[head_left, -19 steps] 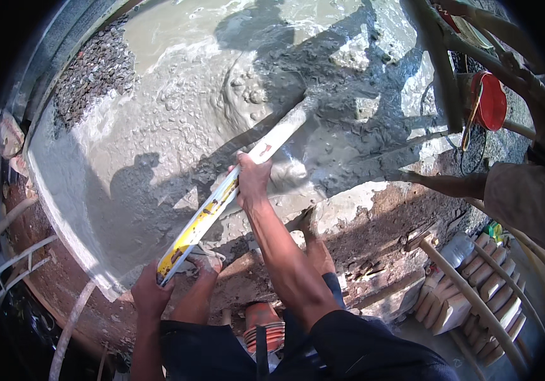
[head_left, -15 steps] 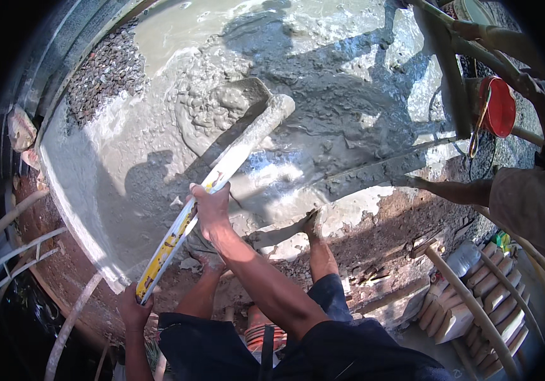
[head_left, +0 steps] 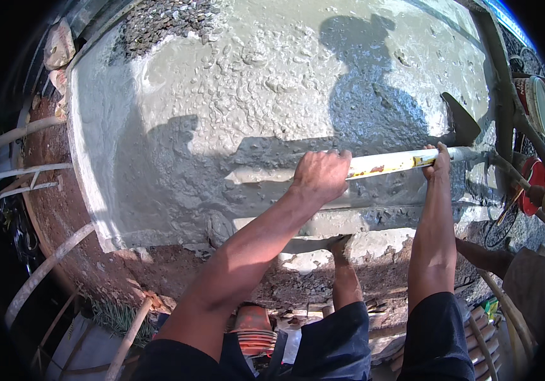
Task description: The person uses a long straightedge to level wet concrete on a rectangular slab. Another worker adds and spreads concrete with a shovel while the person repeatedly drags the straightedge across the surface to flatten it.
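Note:
A hoe with a pale, pipe-like handle [head_left: 383, 163] marked in yellow is held almost level above wet grey concrete [head_left: 241, 95]. My left hand [head_left: 323, 174] is wrapped round the handle's left part, knuckles up. Further right, my right hand [head_left: 437, 162] grips it close to the head. The broad dark blade [head_left: 463, 122] points up and away at the right side of the slab; whether its lower edge touches the concrete, I cannot tell.
Gravel [head_left: 164, 25] lies at the far left. A red bucket [head_left: 531, 184] and bamboo poles [head_left: 47, 273] stand around the edges. Stacked orange buckets [head_left: 255, 330] sit near my legs. Another person's arm [head_left: 485, 255] reaches in from the right.
The hoe has swung from slanting across the middle to lying level at the right, its blade out of the concrete pile. Both hands moved right; the view shifted too.

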Demonstrator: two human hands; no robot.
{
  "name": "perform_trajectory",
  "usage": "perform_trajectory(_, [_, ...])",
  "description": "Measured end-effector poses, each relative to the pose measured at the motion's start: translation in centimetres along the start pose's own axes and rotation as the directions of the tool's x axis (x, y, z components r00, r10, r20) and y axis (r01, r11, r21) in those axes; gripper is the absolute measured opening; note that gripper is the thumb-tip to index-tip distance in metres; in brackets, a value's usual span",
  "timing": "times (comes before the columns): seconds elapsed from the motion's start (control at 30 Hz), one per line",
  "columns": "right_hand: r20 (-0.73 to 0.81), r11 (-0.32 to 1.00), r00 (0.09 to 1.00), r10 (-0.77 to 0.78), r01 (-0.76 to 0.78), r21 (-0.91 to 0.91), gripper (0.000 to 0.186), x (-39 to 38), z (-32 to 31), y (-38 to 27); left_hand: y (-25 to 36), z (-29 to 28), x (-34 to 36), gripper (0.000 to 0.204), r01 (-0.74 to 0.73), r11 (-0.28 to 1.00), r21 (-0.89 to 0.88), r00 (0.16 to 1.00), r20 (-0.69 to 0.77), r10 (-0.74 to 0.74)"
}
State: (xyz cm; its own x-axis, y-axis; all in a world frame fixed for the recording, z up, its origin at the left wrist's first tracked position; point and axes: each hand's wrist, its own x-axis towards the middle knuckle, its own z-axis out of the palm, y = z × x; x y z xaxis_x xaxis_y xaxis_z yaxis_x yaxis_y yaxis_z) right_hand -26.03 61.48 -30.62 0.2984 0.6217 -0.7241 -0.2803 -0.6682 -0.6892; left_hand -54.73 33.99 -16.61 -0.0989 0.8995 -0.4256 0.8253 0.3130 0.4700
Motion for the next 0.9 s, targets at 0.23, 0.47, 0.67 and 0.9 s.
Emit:
perform_trajectory(0.23, [0.338,0.932,0.901,0.271,-0.333,0.140,0.016,-19.1,7.7,20.4,-11.9,-4.7,-20.3,0.044,0.271,0.945,0.180,0.960,-0.121,-0.252])
perform_trajectory(0.47, [0.463,0.778,0.695,0.550,-0.628,0.016,0.013,-37.9,10.9,24.9,-14.4,-7.5,-38.2,0.051,0.539,0.809,0.233,0.842,-0.161,-0.515])
perform_trajectory(0.67, [0.632,0.612,0.427,0.647,-0.785,-0.095,0.032,-51.0,13.4,24.8,-7.4,-13.2,-50.6,0.058,0.734,0.557,0.389,0.680,-0.412,-0.607])
perform_trajectory(0.9, [0.592,0.628,0.489,0.640,-0.777,-0.036,0.032,-41.5,28.5,22.1,-7.2,-30.9,-28.4,0.046,0.668,0.609,0.428,0.739,-0.283,-0.611])
